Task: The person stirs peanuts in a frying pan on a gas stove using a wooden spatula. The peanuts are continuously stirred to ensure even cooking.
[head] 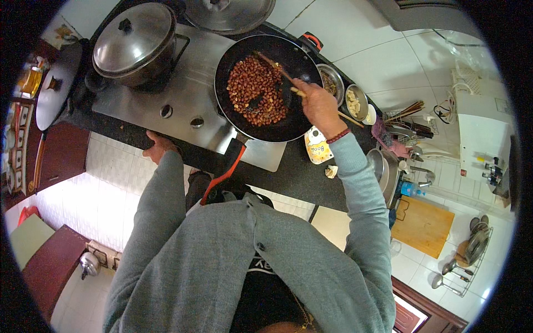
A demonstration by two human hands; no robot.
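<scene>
A black frying pan (297, 120) with a black and red handle stands on the stove, and many reddish-brown peanuts (254, 87) lie spread in it. My right hand (318, 106) is shut on a wooden spatula (279, 68), whose far end reaches among the peanuts at the pan's upper part. A red bead bracelet is on the right wrist. My left hand (160, 146) rests at the front edge of the dark countertop, left of the pan's handle, with thumb and fingers apart. No object shows in it.
A lidded pot (133, 45) stands on the steel hob (154, 100) at the left. Right of the pan are a metal bowl of pale pieces (354, 103), another metal bowl (332, 83) and a yellow printed packet (318, 147). A sink and a wooden cutting board (422, 227) lie farther right.
</scene>
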